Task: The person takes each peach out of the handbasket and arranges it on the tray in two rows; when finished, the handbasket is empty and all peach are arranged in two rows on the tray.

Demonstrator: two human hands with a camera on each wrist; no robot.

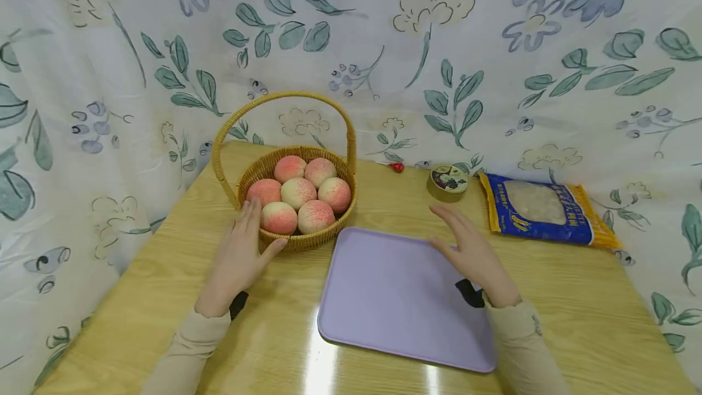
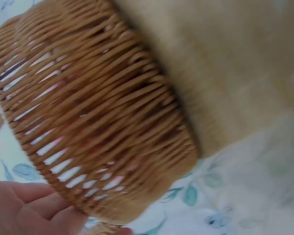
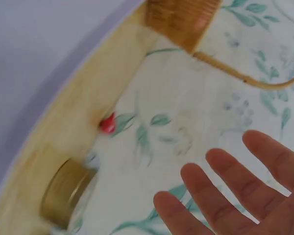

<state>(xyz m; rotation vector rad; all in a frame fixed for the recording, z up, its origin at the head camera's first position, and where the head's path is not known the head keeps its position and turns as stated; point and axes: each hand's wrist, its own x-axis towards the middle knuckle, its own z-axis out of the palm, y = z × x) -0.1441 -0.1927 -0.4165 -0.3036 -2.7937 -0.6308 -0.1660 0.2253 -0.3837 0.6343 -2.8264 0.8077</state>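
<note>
- Table, wood-topped, spans the lower frame.
- Lilac tray lies lower centre, bearing no peaches.
- Wicker basket stands upright left of centre, handle raised.
- Blue-and-yellow packet lies at right.
- Left hand, lower left, is at the basket's near side, fingers extended, thumb apart, no grip visible; contact is unclear.
- Right hand, right of centre, appears raised above the tray, fingers loosely spread, holding nothing.
- Peaches, seven visible, all sit in the basket: handling seems either barely begun or complete; what is left cannot be told.
</note>
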